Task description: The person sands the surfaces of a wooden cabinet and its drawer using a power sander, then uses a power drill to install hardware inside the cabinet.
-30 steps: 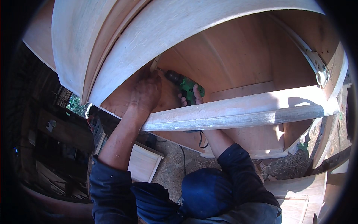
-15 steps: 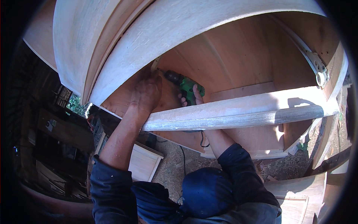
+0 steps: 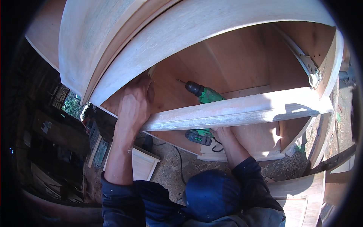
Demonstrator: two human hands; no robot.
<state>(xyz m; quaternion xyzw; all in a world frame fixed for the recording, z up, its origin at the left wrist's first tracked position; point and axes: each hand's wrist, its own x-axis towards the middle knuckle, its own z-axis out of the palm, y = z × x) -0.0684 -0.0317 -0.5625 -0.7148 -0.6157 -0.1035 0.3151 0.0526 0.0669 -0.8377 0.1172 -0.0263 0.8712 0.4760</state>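
A green and black cordless drill (image 3: 210, 96) is in my right hand (image 3: 222, 131), behind the pale wooden rail (image 3: 227, 113). The rail hides its grip and most of my fingers; its battery shows below. The drill's bit points up and left, apart from the wood. My left hand (image 3: 134, 100) is at the left inside of the wooden cabinet (image 3: 234, 56), fingers curled in beneath the curved top edge. Just by those fingers shows the end of a pale metal drawer runner (image 3: 152, 70). What they hold, if anything, is hidden.
Another white drawer runner (image 3: 298, 53) is fixed on the cabinet's right side. A curved wooden top (image 3: 159, 49) overhangs the opening. Below lie a panelled wooden piece (image 3: 141, 164), a black cable (image 3: 180, 162) on the littered ground, and another wooden panel (image 3: 298, 196) at lower right.
The drill has moved right and down, away from the left runner, and its bit has come into clear view. My left hand has shifted slightly left and down.
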